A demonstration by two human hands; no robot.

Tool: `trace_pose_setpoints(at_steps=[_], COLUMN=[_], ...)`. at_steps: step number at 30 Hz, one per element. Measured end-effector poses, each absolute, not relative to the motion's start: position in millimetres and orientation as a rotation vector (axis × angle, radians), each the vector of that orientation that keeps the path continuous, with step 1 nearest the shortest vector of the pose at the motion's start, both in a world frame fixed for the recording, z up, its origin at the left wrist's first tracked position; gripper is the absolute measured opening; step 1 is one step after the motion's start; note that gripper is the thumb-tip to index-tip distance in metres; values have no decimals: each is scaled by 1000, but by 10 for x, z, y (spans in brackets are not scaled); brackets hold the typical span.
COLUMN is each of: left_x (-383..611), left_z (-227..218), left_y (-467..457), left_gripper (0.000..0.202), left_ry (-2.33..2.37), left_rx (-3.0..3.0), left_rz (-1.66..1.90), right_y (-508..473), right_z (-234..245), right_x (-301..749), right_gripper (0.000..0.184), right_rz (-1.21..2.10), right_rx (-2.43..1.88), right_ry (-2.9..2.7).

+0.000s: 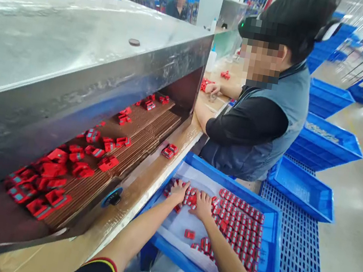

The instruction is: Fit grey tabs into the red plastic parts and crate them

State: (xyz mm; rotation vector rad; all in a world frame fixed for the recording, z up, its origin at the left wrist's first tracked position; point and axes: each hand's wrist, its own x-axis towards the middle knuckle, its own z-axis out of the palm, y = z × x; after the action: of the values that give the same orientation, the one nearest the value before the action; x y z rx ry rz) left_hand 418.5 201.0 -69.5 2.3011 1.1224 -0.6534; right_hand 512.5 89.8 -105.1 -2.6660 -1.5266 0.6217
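Both of my hands reach into a blue plastic crate [276, 246] lined with a white sheet. My left hand [178, 192] rests with fingers stretched out on small red toy car bodies near the crate's far left corner. Beside it, my right hand [203, 205] is spread over more of these pieces, its fingertips touching them. Whatever lies under the palms is hidden. Close-set rows of red toy car bodies [238, 228] with grey-blue window strips fill the right half of the sheet. One loose red piece [190, 234] lies nearer to me.
On the left, a metal hood [115, 73] covers a brown conveyor belt [140, 133] carrying scattered red pieces. Two more pieces [169, 151] sit on the table edge. A co-worker [258, 117] works beyond the crate. Blue crates [327, 143] and a slatted blue pallet [301, 251] stand right.
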Motion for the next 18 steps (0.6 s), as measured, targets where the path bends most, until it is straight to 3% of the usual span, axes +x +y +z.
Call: trace_pose_setpoints(at_steps=[5, 7, 14, 16, 18], left_x=[4115, 4073, 3972, 3987, 4005], left_z=[-733, -710, -697, -736, -781], left_y=[2014, 1983, 1782, 1799, 1854], left_gripper=[70, 63, 62, 76, 104], left_ry=[1149, 1161, 1205, 1189, 1159], left_rx=[2328, 2315, 2271, 2238, 2197], left_rz=[-565, -555, -596, -626, -642], right_y=[1012, 1010, 802, 803, 851], right_z=[-1117, -1132, -1247, -1292, -1322], right_x=[4986, 4936, 4706, 4720, 4781], right_gripper=[87, 87, 85, 88, 94], right_rz=[615, 622, 678, 701, 723], right_rx=[-2800, -2813, -2823, -2798, -2768], right_ry=[-1427, -1406, -1353, -1379, -1422])
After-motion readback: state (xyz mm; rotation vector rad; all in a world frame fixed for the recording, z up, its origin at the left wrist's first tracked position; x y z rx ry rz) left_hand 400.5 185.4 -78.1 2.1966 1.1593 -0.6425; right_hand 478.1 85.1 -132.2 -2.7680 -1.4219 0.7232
